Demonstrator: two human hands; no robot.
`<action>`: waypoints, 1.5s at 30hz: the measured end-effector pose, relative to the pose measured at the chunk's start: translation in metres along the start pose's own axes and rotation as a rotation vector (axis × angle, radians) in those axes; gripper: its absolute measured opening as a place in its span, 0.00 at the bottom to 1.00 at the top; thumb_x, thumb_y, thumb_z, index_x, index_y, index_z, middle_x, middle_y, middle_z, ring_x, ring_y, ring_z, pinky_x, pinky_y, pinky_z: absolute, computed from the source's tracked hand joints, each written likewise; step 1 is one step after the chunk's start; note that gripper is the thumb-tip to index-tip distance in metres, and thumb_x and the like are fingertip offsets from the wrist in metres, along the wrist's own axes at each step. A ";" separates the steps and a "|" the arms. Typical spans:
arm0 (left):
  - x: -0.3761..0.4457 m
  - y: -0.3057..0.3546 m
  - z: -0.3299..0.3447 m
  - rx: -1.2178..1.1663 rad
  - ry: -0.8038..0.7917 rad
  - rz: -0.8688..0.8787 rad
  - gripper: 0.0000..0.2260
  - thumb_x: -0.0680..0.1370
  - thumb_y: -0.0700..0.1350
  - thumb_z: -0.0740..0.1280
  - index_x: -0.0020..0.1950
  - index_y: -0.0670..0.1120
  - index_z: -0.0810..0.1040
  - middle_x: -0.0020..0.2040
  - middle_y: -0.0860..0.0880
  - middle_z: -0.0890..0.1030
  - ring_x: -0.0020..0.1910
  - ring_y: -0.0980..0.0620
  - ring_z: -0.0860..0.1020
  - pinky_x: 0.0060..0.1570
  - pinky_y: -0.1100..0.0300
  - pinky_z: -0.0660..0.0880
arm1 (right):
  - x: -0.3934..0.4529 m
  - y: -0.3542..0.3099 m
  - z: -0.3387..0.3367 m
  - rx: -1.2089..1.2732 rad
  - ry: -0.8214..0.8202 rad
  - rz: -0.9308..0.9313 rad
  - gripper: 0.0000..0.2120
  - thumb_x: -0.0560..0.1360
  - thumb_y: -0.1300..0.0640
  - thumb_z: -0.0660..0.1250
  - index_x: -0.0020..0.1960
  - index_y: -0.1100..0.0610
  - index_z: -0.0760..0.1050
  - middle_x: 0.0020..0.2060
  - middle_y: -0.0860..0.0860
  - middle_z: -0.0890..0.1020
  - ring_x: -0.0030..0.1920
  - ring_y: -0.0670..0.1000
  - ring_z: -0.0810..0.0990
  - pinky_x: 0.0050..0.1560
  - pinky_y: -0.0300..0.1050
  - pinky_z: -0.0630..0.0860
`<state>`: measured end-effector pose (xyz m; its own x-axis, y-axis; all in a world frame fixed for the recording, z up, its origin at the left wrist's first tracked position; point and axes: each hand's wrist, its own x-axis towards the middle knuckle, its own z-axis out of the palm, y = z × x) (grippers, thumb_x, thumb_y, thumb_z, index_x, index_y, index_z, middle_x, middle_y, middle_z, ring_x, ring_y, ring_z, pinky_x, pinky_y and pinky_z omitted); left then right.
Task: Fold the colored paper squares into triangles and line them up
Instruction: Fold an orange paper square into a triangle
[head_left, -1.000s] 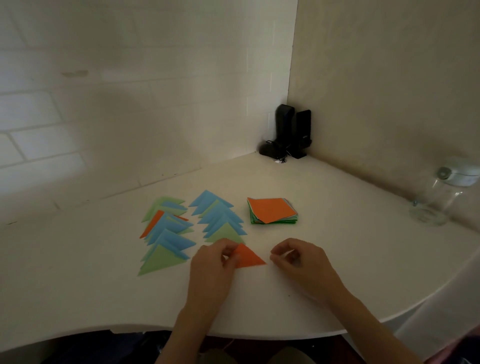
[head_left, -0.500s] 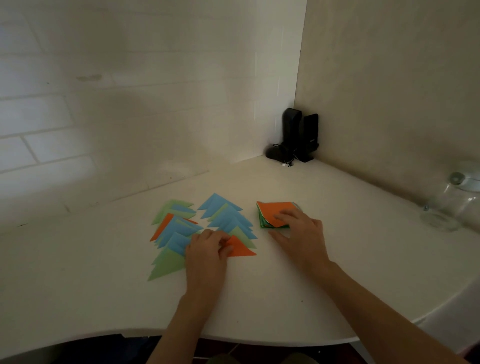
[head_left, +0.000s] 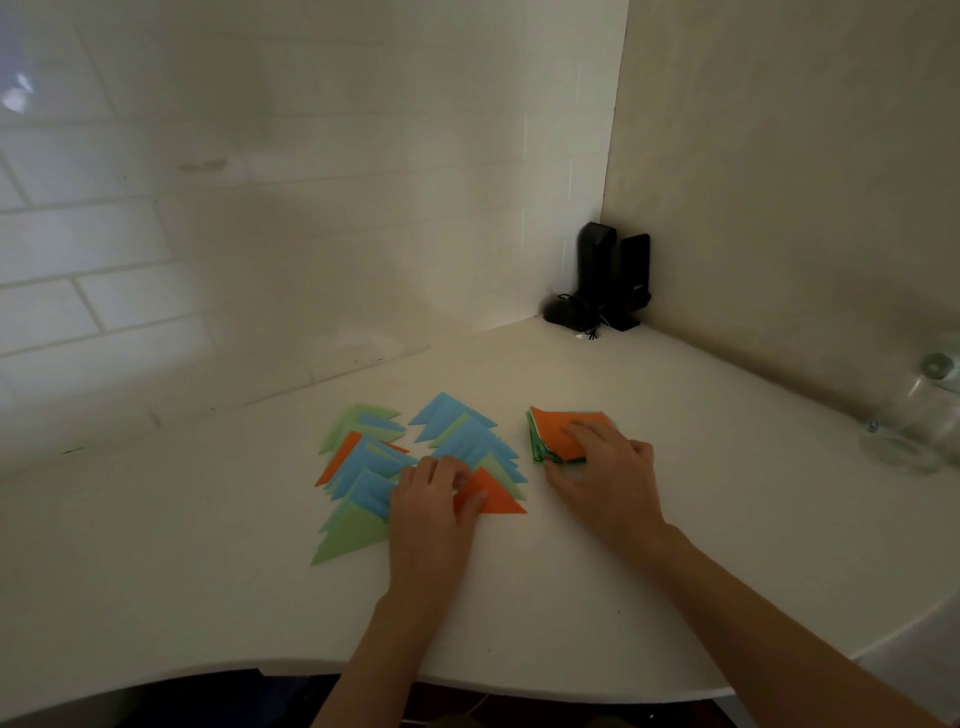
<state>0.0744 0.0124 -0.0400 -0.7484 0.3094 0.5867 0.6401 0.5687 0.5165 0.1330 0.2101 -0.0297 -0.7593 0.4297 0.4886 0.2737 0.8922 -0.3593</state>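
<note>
Setting down one triangle, reaching for the next square

The left hand (head_left: 434, 499) presses the orange triangle (head_left: 493, 496) flat; the right hand (head_left: 602, 467) rests loose fingers on the paper stack (head_left: 558, 434). Thin, slippery sheets: lift one by its corner.

L hand (head_left: 431, 499) on orange triangle (head_left: 493, 496), R hand (head_left: 602, 467) on paper stack (head_left: 550, 434)

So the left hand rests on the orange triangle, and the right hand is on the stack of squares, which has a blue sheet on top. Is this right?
Not quite. In the head view the top sheet of the stack of squares is orange, not blue. The rest holds: the left hand rests on the orange triangle, and the right hand is on the stack.
</note>
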 end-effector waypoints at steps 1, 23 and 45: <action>-0.001 0.000 0.000 -0.003 -0.002 0.006 0.11 0.68 0.45 0.75 0.45 0.49 0.75 0.42 0.53 0.76 0.41 0.50 0.73 0.42 0.53 0.71 | 0.000 -0.002 0.000 -0.010 -0.039 0.005 0.16 0.72 0.44 0.66 0.57 0.48 0.77 0.60 0.41 0.74 0.60 0.45 0.72 0.56 0.45 0.59; -0.007 0.017 -0.008 -0.087 -0.018 0.096 0.08 0.71 0.44 0.72 0.46 0.49 0.75 0.47 0.53 0.73 0.48 0.52 0.71 0.50 0.60 0.68 | -0.013 0.024 -0.048 0.037 0.223 -0.291 0.03 0.73 0.54 0.71 0.45 0.51 0.83 0.45 0.46 0.83 0.42 0.52 0.80 0.40 0.50 0.74; -0.039 0.060 0.003 -0.275 -0.249 0.397 0.12 0.75 0.46 0.66 0.59 0.50 0.75 0.56 0.53 0.75 0.56 0.57 0.70 0.58 0.66 0.66 | -0.084 0.008 -0.056 0.160 0.175 -0.371 0.07 0.73 0.47 0.66 0.41 0.46 0.81 0.42 0.39 0.81 0.43 0.43 0.76 0.43 0.43 0.68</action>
<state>0.1415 0.0368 -0.0341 -0.4372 0.6504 0.6212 0.8788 0.1618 0.4490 0.2320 0.1885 -0.0295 -0.6737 0.1137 0.7302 -0.1037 0.9638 -0.2458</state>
